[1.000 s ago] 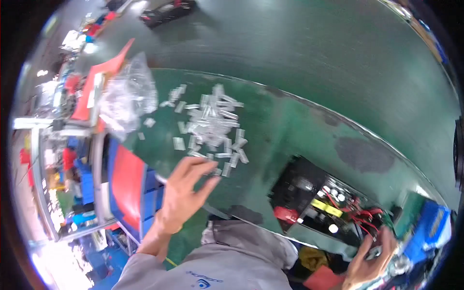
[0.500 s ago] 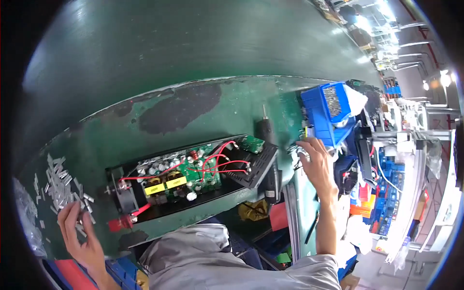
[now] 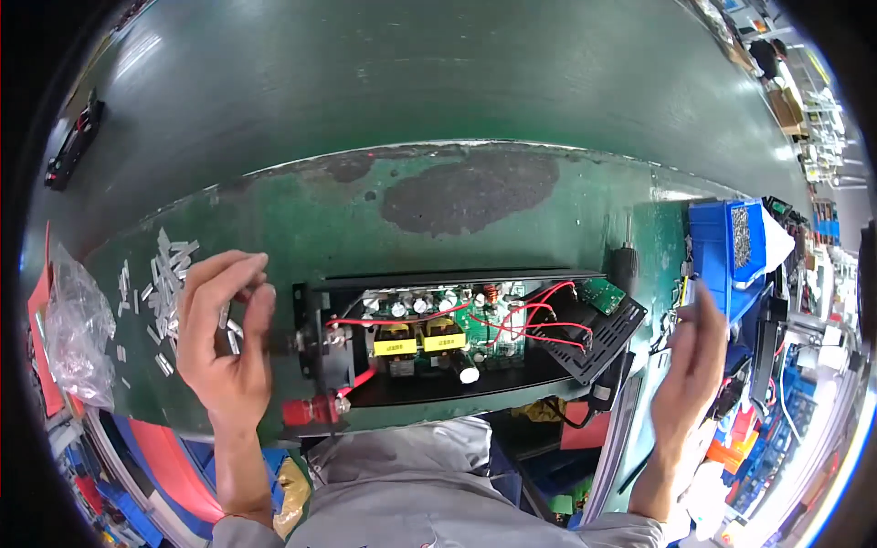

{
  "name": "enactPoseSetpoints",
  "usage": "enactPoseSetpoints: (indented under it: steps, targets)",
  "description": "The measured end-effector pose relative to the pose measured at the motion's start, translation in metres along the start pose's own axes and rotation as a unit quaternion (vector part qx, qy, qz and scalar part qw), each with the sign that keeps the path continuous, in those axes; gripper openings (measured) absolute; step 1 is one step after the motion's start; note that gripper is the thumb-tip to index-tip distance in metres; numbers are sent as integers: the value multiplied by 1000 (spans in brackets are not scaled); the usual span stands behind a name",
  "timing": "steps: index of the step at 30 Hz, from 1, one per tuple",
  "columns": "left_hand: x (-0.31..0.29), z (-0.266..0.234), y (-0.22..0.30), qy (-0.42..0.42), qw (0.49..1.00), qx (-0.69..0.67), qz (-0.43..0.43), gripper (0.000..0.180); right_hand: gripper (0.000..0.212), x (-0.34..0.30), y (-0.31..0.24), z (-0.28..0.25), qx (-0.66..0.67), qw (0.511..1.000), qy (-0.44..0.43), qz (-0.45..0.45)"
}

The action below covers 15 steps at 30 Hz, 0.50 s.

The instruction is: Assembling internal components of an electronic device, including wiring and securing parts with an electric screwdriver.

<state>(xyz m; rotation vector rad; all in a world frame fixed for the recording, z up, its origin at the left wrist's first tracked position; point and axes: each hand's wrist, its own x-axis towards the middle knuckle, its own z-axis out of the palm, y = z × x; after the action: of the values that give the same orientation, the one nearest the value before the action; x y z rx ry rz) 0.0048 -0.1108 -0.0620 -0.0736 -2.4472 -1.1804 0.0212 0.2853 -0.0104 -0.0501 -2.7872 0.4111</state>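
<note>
In front of me lies a long black metal case [image 3: 393, 395], its top off. A green circuit board [image 3: 501, 342] with two yellow-labelled transformers and red wires fills it. Its slotted black end panel [image 3: 598, 342] hangs askew at the right, with a small board on it. My left hand [image 3: 224, 347] is raised between the case and a pile of silvery metal strips [image 3: 164, 283], fingers curled and tips close together. My right hand [image 3: 690, 365] hovers beside the blue parts bin [image 3: 711, 224], fingers bent inward. Whatever either hand pinches is hidden or too small to name.
A black screwdriver [image 3: 624, 265] lies right of the case, its bit pointing away. Red terminals [image 3: 311, 411] stick out at the case's left end. A clear plastic bag [image 3: 80, 329] lies at the far left. Beyond the bench edge runs a wide green surface [image 3: 438, 73].
My left hand has lifted from the strips toward the case. My right hand has drawn back from the small parts near the bin. The view has swung left.
</note>
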Motion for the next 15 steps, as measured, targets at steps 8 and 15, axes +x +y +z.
enactPoseSetpoints:
  steps: [8, 15]
  targets:
    - [2, 24, -5, -30, 999, -1, 43, 21, 32, 1, -75, 5, 98, 971, -173, -130]
    - [-3, 21, -12, -43, 997, -61, 24, 14, 37, 16, -77, 30, 147, 949, -154, -234]
